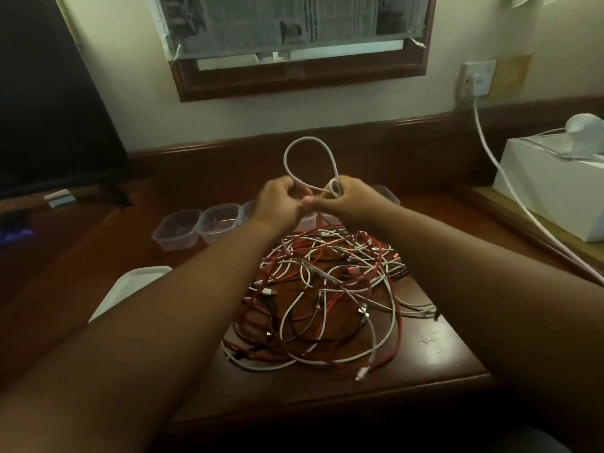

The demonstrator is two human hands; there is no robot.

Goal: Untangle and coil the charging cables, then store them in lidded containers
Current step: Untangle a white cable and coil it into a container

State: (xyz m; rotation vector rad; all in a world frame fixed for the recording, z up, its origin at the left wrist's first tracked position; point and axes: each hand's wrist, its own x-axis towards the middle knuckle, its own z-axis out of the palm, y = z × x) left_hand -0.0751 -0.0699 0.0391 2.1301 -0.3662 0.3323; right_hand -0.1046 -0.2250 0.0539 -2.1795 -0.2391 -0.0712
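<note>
Forearms [157,322] over cable tangle [327,289] (tubs [178,228] behind)

Legible text: none. Newspaper sheet [294,21] taped over the window carries printed columns and photographs, too blurred to read. No labels, brands or numbers discernible.

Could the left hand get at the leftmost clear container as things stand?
Probably not yet: the left hand is gripping the white cable. The container lies open with nothing between, so once it lets go the way looks free.

Dark wooden desk [438,348], tangled cables [327,295], clear containers [196,225], white lid [130,289]
</note>
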